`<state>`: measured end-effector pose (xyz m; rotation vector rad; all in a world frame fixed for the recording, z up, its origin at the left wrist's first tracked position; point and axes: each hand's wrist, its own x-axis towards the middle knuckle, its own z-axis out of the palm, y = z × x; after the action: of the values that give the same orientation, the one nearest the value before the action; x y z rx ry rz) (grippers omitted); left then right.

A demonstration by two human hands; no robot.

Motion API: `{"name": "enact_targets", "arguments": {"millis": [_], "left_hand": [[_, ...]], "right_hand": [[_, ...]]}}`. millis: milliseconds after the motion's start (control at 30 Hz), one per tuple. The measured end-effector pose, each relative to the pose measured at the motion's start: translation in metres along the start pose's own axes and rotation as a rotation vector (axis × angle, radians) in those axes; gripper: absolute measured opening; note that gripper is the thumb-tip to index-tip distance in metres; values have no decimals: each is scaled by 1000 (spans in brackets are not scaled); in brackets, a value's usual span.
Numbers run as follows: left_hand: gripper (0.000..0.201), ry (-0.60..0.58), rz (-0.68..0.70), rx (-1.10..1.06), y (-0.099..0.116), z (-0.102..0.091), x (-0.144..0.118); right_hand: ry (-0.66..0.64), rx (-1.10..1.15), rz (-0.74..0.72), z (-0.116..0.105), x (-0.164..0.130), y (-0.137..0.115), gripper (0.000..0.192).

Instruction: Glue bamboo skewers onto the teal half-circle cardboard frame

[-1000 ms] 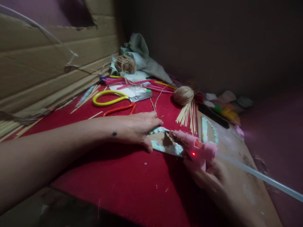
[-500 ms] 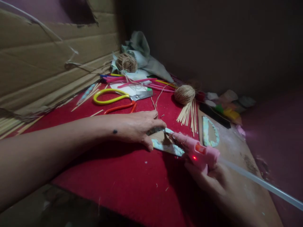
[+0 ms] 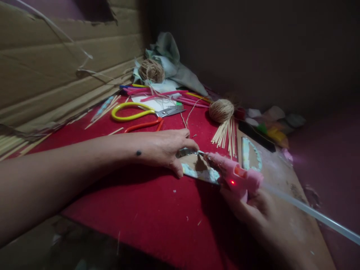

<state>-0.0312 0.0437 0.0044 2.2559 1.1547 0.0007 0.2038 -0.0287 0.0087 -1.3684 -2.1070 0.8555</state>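
My right hand is wrapped round a pink hot glue gun with a red light glowing on its side. A long clear glue stick sticks out of the gun's back end. The nozzle meets the far edge of a cardboard piece edged with pale blue patterned fabric, lying on the red surface. My left hand grips that piece at its left end, thumb on the near side and fingers at the far side. The left fingertips are partly hidden.
Yellow-and-red-handled scissors lie beyond my left hand. Behind are twine balls, thin wooden sticks, pink pipe cleaners and crumpled cloth. A second fabric-edged cardboard piece rests at right. A cardboard wall borders the left.
The view has shifted slightly. The glue gun's nozzle stays at the far edge of the cardboard piece, and both hands keep nearly the same hold.
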Motion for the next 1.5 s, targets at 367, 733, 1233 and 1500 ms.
{"name": "enact_targets", "arguments": {"millis": [367, 733, 1233, 1500], "left_hand": [[64, 39, -71, -27, 0, 3, -1], [62, 26, -114, -9, 4, 2, 1], [59, 26, -102, 4, 5, 1, 1], [57, 11, -127, -10, 10, -3, -2]], "right_hand": [[-22, 75, -18, 0, -5, 1, 48], [-50, 4, -53, 3, -3, 0, 48], [-26, -86, -60, -1, 3, -4, 46], [14, -58, -19, -5, -5, -11, 46]]}}
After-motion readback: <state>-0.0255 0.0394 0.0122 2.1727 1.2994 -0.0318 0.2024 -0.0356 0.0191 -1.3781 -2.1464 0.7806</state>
